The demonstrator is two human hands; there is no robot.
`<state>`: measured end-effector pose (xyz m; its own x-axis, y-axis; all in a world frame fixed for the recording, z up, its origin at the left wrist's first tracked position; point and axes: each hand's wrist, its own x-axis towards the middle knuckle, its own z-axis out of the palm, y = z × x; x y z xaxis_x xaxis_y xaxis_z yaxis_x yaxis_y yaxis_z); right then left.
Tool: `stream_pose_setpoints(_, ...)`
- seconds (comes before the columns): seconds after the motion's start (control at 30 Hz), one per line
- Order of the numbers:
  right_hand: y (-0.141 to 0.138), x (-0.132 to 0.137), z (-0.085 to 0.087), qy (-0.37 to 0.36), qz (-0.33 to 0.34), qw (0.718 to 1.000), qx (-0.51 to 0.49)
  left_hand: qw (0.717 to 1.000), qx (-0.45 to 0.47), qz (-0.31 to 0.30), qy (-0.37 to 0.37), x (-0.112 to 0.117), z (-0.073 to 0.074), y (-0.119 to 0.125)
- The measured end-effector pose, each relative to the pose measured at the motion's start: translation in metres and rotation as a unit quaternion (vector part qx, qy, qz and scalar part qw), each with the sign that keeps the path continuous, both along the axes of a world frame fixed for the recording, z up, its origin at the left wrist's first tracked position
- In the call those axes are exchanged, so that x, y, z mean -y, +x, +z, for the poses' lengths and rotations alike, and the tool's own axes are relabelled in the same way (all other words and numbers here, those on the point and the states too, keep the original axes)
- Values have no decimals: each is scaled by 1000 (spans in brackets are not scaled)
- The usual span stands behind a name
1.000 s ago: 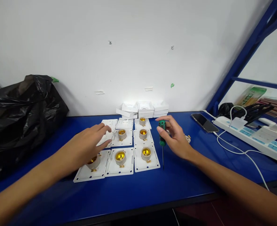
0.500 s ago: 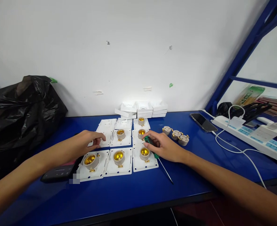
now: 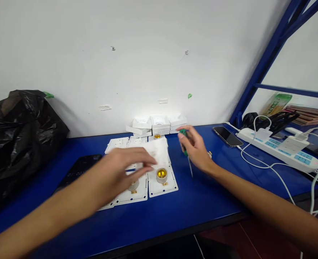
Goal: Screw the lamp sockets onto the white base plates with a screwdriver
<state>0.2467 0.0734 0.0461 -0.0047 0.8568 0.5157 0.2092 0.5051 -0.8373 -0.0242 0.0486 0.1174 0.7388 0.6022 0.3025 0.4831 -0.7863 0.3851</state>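
Several white square plates with brass lamp sockets lie in rows on the blue table [image 3: 175, 212]; the front right plate [image 3: 162, 180] is in plain sight. My left hand [image 3: 118, 174] hovers over the front rows, its fingers pinched on the edge of a blurred white plate [image 3: 159, 151] lifted above the others. To the right of the plates, my right hand [image 3: 195, 149] is closed round a green-handled screwdriver [image 3: 184, 138], whose thin shaft points down toward the table. The loose sockets on the right are mostly hidden behind this hand.
A black plastic bag [image 3: 16, 133] fills the left side. A dark device [image 3: 76, 171] lies left of the plates. White boxes [image 3: 156, 124] stand at the wall. A phone [image 3: 225, 136], a power strip [image 3: 280, 149] with white cables and a blue shelf frame [image 3: 258, 68] are on the right.
My left hand has moved right and lifted a white plate from the rows. My right hand has left the plates and raised the screwdriver up to the right.
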Motion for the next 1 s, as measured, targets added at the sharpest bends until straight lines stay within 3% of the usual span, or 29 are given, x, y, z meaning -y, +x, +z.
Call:
stream_pose_setpoints(0.07, 11, -4, 9, 55, -63, 996, -33, 996, 11, -94, -4, 13, -11, 32)
stream_pose_setpoints(0.17, 25, -8, 19, 120, -130, 983, -54, 987, -52, -154, -3, 28, -31, 70)
stream_pose_setpoints(0.27, 28, -9, 18, 147, -149, 977, -36, 982, -53, -177, 27, 29, -46, 94)
stream_pose_setpoints(0.37, 25, -7, 13, 156, -142, 977, 0, 987, -60, -106, 108, 9, -47, 100)
stream_pose_setpoints(0.4, 24, -5, 12, 159, -138, 978, 11, 982, -85, -65, 153, -2, -45, 98)
stream_pose_setpoints(0.47, 22, -3, 11, 161, -129, 978, 29, 979, -105, -8, 174, -25, -40, 86)
stream_pose_setpoints(0.6, 21, -1, 11, 158, -111, 980, 50, 973, -158, 21, 167, -56, -36, 52)
stream_pose_setpoints(0.87, 19, -3, 11, 162, -88, 980, 72, 969, -177, 59, 162, -71, -40, -17)
stream_pose_setpoints(1.0, 19, -1, 12, 162, -79, 981, 73, 967, -176, 76, 167, -56, -40, -20)
